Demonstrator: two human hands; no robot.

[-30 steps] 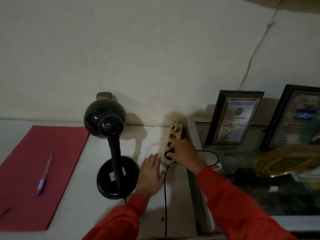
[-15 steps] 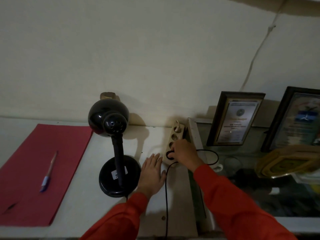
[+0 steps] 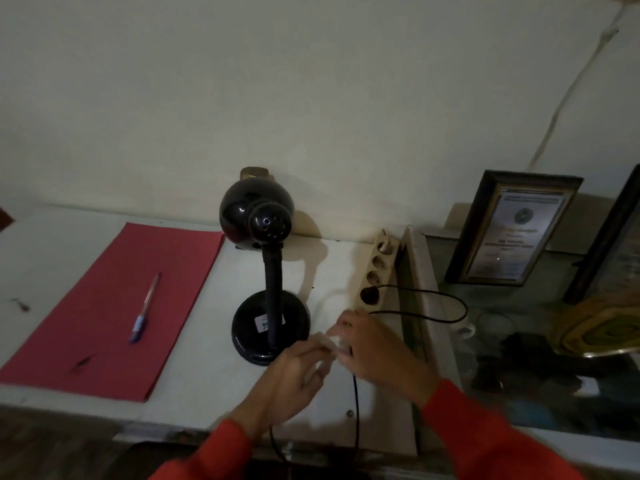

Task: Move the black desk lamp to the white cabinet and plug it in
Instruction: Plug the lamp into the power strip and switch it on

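The black desk lamp (image 3: 270, 323) stands upright on the white cabinet (image 3: 211, 379), its round shade (image 3: 256, 216) near the wall. Its black plug (image 3: 369, 294) sits in the nearest socket of the beige power strip (image 3: 379, 258). The black cord (image 3: 450, 308) loops right, then runs back under my hands and off the front edge. My left hand (image 3: 291, 372) and my right hand (image 3: 377, 351) meet just right of the lamp base. Both pinch a small white piece (image 3: 329, 342) that seems to sit on the cord; motion blur hides its details.
A red folder (image 3: 114, 306) with a pen (image 3: 145, 308) lies left of the lamp. To the right, a lower glass-topped case holds a framed certificate (image 3: 512, 230), a second frame (image 3: 609, 244) and a gold plaque (image 3: 595, 327). A thin cable (image 3: 568, 98) runs up the wall.
My right hand let go of the plug, which stays in the strip, and drew back. My left hand lifted off the cabinet top; both now grip the white piece. The view shifted left.
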